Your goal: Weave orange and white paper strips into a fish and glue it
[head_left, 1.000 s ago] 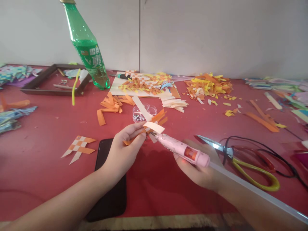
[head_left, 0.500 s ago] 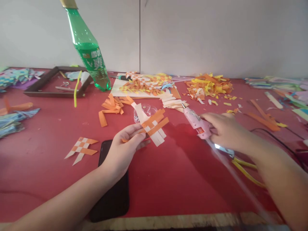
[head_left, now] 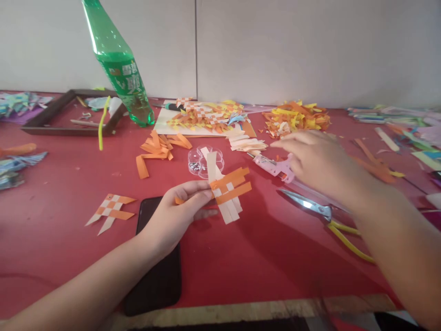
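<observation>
In the head view, the left hand [head_left: 175, 209] pinches the woven paper [head_left: 229, 195] above the red surface [head_left: 213, 271]. Its orange strips point rightward, crossed by white ones, with uneven ends. The right hand [head_left: 312, 161], farther from this paper, has fingers loosely open beside the pink glue gun [head_left: 272, 166]; contact I cannot tell.

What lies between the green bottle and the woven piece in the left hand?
Loose orange strips, then the clear tray nearest the woven piece, all seen in the head view.
</observation>
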Motion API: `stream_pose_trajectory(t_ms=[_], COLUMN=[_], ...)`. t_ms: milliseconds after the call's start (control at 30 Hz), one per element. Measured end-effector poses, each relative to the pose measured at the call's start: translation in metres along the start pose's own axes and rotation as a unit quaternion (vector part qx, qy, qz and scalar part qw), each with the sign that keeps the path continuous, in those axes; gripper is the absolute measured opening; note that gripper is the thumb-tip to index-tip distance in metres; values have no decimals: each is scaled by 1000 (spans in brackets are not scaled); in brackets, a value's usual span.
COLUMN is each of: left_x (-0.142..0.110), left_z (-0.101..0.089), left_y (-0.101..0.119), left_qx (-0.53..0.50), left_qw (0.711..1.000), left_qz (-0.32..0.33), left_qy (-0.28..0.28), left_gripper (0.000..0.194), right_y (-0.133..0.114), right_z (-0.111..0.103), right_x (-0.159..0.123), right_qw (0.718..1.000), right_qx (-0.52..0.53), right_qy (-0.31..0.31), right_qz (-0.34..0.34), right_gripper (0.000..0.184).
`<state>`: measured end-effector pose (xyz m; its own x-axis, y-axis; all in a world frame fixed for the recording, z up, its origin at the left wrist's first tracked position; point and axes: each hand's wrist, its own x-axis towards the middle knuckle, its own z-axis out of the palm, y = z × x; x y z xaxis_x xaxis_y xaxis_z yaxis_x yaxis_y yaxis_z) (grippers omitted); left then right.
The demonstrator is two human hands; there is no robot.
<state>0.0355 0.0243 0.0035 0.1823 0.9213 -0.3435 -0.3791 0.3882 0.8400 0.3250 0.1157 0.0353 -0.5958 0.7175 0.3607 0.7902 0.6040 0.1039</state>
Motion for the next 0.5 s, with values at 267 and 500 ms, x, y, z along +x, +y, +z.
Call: stream_pose_trajectory(t_ms=[267, 500], left_x=[-8, -8], left_z=[7, 5], left_y=[2, 1], left_qx=[97, 77], left_qw=[993, 992], left_qz=[-46, -60], left_qy=[-56, -82], left_gripper=[17, 23], right_y=[-118, -119], right_z=[-10, 4], right_x=[0, -7], right_qw=[922, 924], right_qx=[372, 358], right_qy=[56, 135], right_qz=[91, -17], right_gripper=[47, 18])
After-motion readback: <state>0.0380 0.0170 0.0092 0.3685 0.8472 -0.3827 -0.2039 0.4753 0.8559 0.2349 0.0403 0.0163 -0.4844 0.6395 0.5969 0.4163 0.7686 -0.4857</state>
